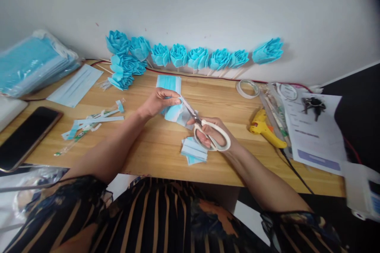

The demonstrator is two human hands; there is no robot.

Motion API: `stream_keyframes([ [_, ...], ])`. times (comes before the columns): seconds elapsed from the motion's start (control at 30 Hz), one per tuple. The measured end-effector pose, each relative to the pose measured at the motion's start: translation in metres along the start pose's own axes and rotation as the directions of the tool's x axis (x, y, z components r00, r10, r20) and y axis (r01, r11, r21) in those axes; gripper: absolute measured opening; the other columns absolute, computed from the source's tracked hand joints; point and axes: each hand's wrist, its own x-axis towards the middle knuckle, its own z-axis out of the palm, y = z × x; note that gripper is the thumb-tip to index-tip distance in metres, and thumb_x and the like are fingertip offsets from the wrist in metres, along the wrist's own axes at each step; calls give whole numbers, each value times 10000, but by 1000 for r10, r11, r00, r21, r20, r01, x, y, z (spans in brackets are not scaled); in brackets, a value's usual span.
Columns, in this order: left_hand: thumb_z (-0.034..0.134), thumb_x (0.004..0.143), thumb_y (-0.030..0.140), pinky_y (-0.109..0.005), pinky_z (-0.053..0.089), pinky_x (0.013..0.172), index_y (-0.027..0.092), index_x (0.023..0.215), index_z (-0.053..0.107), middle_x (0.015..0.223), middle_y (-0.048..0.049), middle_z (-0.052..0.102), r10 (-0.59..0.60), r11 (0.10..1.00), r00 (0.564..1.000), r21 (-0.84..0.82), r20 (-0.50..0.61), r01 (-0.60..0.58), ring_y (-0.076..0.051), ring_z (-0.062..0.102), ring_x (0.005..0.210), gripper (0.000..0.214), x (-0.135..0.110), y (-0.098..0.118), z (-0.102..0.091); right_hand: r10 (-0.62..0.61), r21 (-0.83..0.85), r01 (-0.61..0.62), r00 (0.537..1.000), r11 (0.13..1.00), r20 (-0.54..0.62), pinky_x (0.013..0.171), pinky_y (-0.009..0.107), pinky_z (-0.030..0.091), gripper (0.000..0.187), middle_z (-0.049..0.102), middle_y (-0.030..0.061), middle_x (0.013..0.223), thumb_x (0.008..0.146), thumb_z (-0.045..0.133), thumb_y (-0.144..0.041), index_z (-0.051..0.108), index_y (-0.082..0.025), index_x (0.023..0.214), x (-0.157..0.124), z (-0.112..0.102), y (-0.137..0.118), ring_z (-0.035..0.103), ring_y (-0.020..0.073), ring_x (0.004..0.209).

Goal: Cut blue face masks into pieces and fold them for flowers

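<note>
My left hand (158, 102) pinches a folded blue face mask (175, 112) above the wooden desk (154, 146). White-handled scissors (208, 132) sit in my right hand (215, 134), fingers through the loops, and the blades reach up-left into the mask. Just below the scissors lies a small stack of cut blue mask pieces (193, 151). Another blue mask (168, 83) lies flat on the desk behind my left hand.
Several blue mask-made flowers (190, 57) line the wall. A bag of masks (32, 63), a loose mask (75, 85), a phone (25, 136) and trimmed strips (92, 122) lie at left. A tape roll (247, 89), yellow glue gun (265, 128), papers (314, 134) and keys (313, 104) lie at right.
</note>
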Motion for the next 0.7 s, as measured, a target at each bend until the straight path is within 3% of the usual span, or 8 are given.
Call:
stream_keyframes([
  [0.23,968,496,529,-286,537,633,193,691,818,707,-49,767,-54,999,999,-3,-4,54,-161,650,622,416,-1,1,-1,21,21,-21,1000,1000,-3,312,189,276,556,539,-55,517,778,795,-610,706,-124,1034,-2,-1,-4,387,57,338],
  [0.37,971,469,537,-260,483,559,189,662,803,660,-39,742,-122,992,988,-39,-97,119,-138,605,563,432,0,-7,-7,-121,144,131,990,981,-75,310,188,282,503,431,-114,487,765,794,-629,703,-202,1015,-2,-13,-20,284,45,332],
  [0.5,965,482,548,-249,457,554,179,659,784,653,-35,727,-122,991,979,-66,-165,113,-133,602,580,448,2,-13,-6,-142,135,155,984,979,-105,373,222,387,574,393,-118,513,741,734,-751,682,-250,1017,-1,-19,-30,257,59,363],
  [0.7,988,445,515,-225,451,544,174,645,760,621,-8,704,-158,981,963,-147,-218,128,-104,571,556,456,1,-8,0,-110,106,120,989,987,-96,591,341,578,782,403,-105,514,563,702,-912,677,-273,1012,5,-14,-24,349,106,429],
])
